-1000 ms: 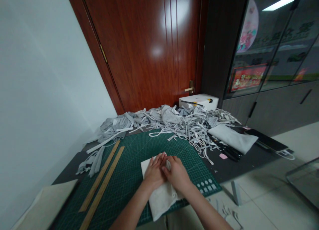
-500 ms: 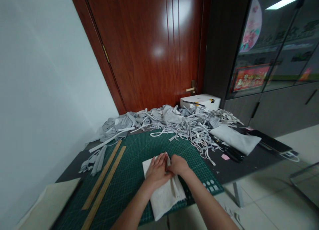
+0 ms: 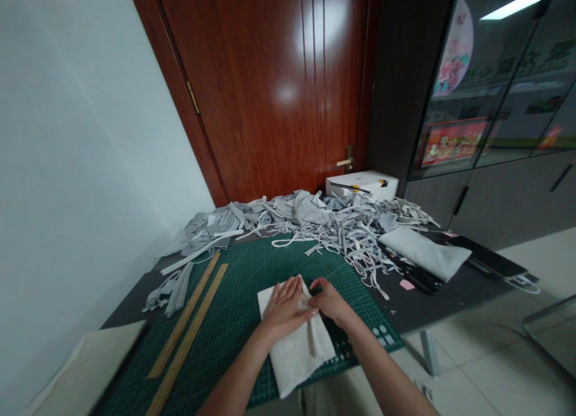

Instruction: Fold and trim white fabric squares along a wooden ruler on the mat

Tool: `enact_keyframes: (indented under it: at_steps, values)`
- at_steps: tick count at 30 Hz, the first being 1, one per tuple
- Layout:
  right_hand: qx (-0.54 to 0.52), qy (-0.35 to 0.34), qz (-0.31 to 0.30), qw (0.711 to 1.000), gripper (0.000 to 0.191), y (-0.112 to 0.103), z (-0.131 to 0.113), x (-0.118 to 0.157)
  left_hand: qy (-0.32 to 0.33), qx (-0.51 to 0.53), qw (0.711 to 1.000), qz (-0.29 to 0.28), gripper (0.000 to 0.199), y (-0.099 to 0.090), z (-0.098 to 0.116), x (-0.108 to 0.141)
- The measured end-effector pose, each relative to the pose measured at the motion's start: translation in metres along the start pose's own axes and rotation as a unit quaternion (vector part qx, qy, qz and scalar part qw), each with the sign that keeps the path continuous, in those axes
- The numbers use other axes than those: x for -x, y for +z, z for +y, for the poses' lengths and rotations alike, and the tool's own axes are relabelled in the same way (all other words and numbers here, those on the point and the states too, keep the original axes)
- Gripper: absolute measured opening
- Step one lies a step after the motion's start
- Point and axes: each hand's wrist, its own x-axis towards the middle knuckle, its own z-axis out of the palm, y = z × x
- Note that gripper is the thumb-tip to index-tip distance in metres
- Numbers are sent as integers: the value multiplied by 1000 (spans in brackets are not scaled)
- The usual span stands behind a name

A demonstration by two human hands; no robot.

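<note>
A folded piece of cream cloth (image 3: 294,365) lies on the green cutting mat (image 3: 245,320), close to the table's front edge. My left hand (image 3: 285,311) rests flat on the cloth's upper part with its fingers stretched out. Along the cloth's right edge is my right hand (image 3: 330,300), its fingers bent and a gap showing between thumb and forefinger. The thumb reaches the cloth's edge near my left thumb, and I see nothing held in that hand. A raised crease runs down the cloth's right side.
Two long wooden rulers (image 3: 193,329) lie left of the cloth. Behind the mat spreads a heap of grey fabric strips (image 3: 310,209), with a white box (image 3: 373,182) at the back. A grey pouch (image 3: 425,251) and a black phone (image 3: 488,257) are on the right.
My right hand has moved slightly right, and its thumb and forefinger have parted from the cloth's edge. My left hand stays flat on the cloth.
</note>
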Motion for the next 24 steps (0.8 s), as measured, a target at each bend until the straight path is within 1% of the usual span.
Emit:
enact_keyframes:
  at_steps: [1, 2, 5, 7, 9, 13, 16, 18, 20, 22, 24]
  values:
    - [-18, -4, -12, 1000, 35, -1, 0, 2, 3, 1, 1000, -2, 81, 1, -2, 0]
    - [-33, -8, -25, 999, 33, -2, 0, 5, 4, 2, 1000, -4, 77, 1, -3, -1]
    - [-51, -20, -60, 997, 17, -6, -2, 9, 7, 4, 1000, -11, 61, 4, -7, -3]
    - [-47, -28, -71, 996, 19, -7, -4, 9, 7, -4, 1000, -10, 54, 6, -8, -4]
    - [-36, -41, -71, 996, 21, -7, -4, 9, 3, -19, 1000, -5, 54, 10, -9, -5]
    - [-21, -68, -62, 996, 14, -3, 0, 10, 0, -45, 999, 6, 58, 15, -8, -7]
    - [-37, -89, -38, 995, 20, 2, 6, 12, -4, -40, 999, 16, 54, 15, -6, -8]
    - [-52, -94, -29, 994, 20, 5, 8, 15, -7, -30, 999, 23, 53, 14, -5, -7]
    - [-67, -94, -37, 993, 16, 4, 9, 19, -2, -24, 999, 30, 53, 13, -4, -6]
    - [-83, -84, -57, 991, 10, 0, 9, 25, 4, -25, 999, 33, 54, 13, -4, -5]
    - [-115, -53, -99, 987, 21, -6, 10, 32, 8, -29, 999, 40, 56, 14, -4, -4]
